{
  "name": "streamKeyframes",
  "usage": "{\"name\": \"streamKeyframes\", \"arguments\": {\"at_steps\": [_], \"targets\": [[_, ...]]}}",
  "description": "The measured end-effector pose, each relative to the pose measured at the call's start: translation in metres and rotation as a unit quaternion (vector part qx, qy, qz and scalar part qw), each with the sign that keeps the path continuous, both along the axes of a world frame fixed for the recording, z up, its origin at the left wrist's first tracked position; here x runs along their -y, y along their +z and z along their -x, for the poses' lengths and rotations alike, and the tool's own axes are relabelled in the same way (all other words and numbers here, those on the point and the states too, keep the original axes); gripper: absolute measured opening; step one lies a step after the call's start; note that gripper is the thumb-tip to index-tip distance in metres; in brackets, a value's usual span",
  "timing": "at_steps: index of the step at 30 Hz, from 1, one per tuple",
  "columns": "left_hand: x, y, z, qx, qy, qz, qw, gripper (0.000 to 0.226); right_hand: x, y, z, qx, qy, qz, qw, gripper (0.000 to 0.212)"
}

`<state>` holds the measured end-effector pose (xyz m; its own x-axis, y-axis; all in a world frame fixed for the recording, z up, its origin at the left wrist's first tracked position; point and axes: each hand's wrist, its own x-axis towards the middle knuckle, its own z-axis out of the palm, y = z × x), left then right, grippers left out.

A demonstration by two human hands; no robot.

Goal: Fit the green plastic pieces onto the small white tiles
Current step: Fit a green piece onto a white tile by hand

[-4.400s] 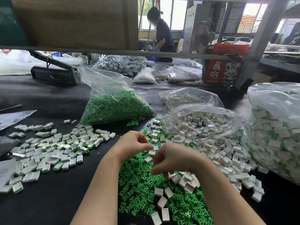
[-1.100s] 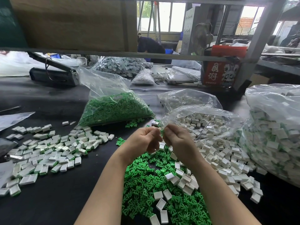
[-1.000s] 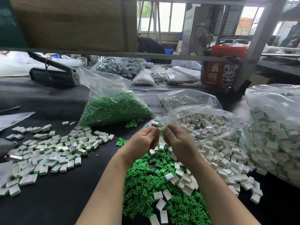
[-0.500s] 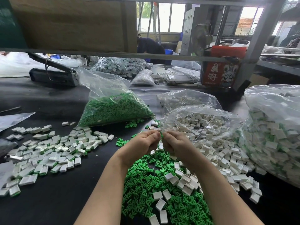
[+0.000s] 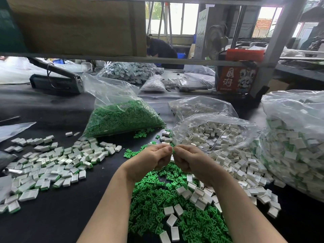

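Head view, only one I've got: my left hand [image 5: 152,161] and right hand [image 5: 190,163] are raised together over the black table [image 5: 57,220], knuckles toward the camera, fingertips meeting in the middle. Both have fingers curled, and together they pinch a small green piece [image 5: 173,151] that just peeks out between the fingertips; I can't tell if a white tile is in that grip too, the fingers hide it. Directly below the hands sits the loose pile of green pieces [image 5: 157,204], spread on the table between my forearms. White tiles [image 5: 198,193] lie scattered on top of that pile and to its right, running up into an open clear bag of white tiles [image 5: 215,135] just beyond the right hand. To the left, well apart from the hands, a spread of finished tiles [image 5: 52,163] with green edges showing covers the table. Behind the hands, a clear bag of green pieces [image 5: 122,118] lies on its side, with a few strays beside its mouth. Far right, a big clear bag [image 5: 294,149] is full of white tiles with green showing. Another smaller clear bag [image 5: 201,106] sits behind the open one, contents hard to make out. Farther back: a red box [image 5: 238,79] with printed characters, a dark tool [image 5: 56,81] with a lever, and a person [image 5: 161,48] bent over at another bench.
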<state>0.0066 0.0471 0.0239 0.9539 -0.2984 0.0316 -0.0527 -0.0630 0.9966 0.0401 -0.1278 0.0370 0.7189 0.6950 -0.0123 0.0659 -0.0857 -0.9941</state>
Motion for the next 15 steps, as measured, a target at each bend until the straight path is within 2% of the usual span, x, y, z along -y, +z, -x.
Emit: {"name": "streamKeyframes", "arguments": {"at_steps": [10,15], "targets": [[0.0019,0.0006,0.0021,-0.02,-0.028,0.015,0.999,0.021,0.0049,-0.0016,-0.0023,-0.026,0.023,-0.006,0.999,0.04],[0.006,-0.002,0.0015,-0.02,0.015,0.01,1.0,0.021,0.0042,0.0016,0.0007,-0.02,0.001,0.004,1.0,0.041]]}}
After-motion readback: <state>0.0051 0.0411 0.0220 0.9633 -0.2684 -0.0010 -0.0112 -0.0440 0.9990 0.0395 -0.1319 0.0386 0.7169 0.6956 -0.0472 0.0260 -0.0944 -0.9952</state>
